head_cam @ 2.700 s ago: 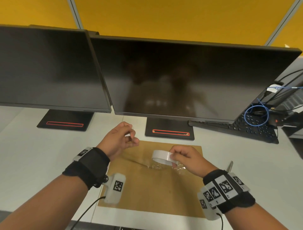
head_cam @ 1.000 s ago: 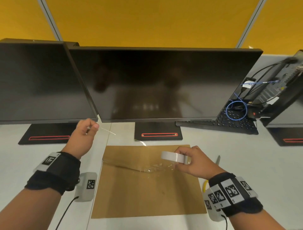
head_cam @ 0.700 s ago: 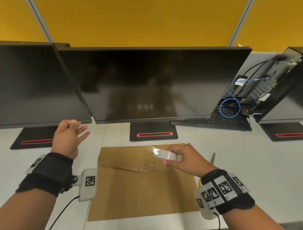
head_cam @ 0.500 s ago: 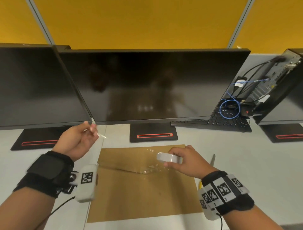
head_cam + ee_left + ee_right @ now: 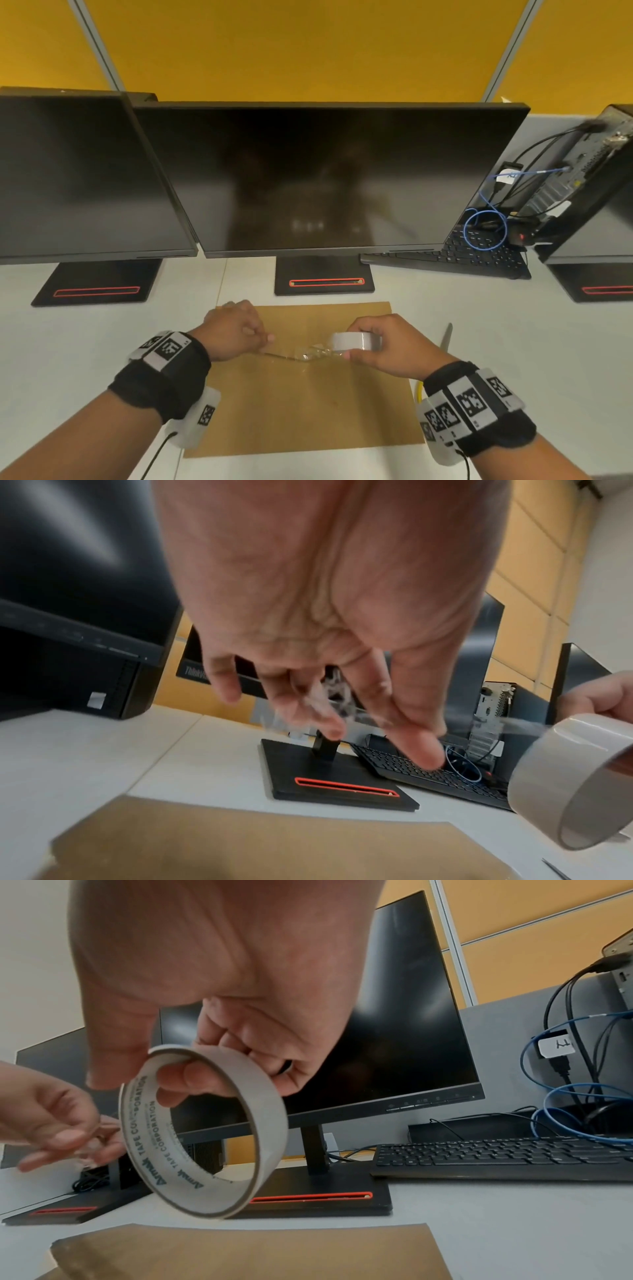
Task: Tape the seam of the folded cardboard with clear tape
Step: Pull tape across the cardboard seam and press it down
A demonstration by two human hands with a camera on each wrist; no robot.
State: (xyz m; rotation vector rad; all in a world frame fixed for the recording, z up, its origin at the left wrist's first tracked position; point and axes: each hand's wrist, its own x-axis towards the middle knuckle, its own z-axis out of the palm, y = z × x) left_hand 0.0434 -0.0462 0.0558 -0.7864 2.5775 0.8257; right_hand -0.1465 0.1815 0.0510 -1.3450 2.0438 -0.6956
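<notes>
The folded brown cardboard (image 5: 308,404) lies flat on the desk, with its fold line running across under my hands. My right hand (image 5: 387,346) grips the clear tape roll (image 5: 349,341) just above the cardboard's middle; in the right wrist view its fingers (image 5: 185,1077) reach through the roll (image 5: 205,1131). A short, crumpled strip of clear tape (image 5: 308,354) runs from the roll towards my left hand (image 5: 263,341), which pinches its free end (image 5: 92,1148) a little left of the roll. The left wrist view shows that hand (image 5: 325,718) blurred, with the roll (image 5: 565,783) at its right.
Scissors (image 5: 447,337) with a yellow handle lie right of the cardboard, partly behind my right wrist. Several dark monitors (image 5: 325,178) stand on bases (image 5: 323,281) behind the cardboard. A keyboard (image 5: 462,258) and blue cables (image 5: 484,231) sit at the back right.
My left hand came back from far left near the monitor to over the cardboard, close to the roll. The drawn-out tape strip went slack and bunched up. The right hand barely moved.
</notes>
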